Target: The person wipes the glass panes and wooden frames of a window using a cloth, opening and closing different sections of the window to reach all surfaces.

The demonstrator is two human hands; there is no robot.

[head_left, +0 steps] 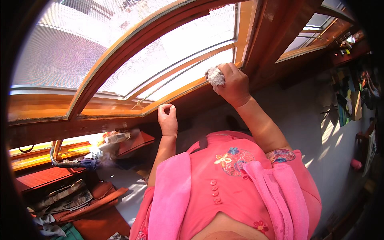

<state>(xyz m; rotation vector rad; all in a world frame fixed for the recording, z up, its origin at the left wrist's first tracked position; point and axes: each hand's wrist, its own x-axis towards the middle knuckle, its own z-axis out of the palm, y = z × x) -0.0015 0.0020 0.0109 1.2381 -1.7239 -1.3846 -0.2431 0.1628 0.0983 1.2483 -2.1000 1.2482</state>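
Observation:
My right hand [233,85] is closed around a crumpled whitish cloth [216,77], close to the lower right corner of a wooden window frame [188,91]. Lower and further left, my left hand [167,119] is curled with thumb and fingers drawn together, and nothing shows in it. It is just below the same frame's bottom edge. Bright light comes through the window pane [180,44]. A thin metal rod [168,82] slants across the lower part of the opening.
A mesh screen [60,52] fills the window section at the left. Below it are a red-brown shelf [44,179], a clear bottle [117,138] and folded cloths [68,196]. Another window [306,40] is at the upper right, with hanging items [350,104] beyond.

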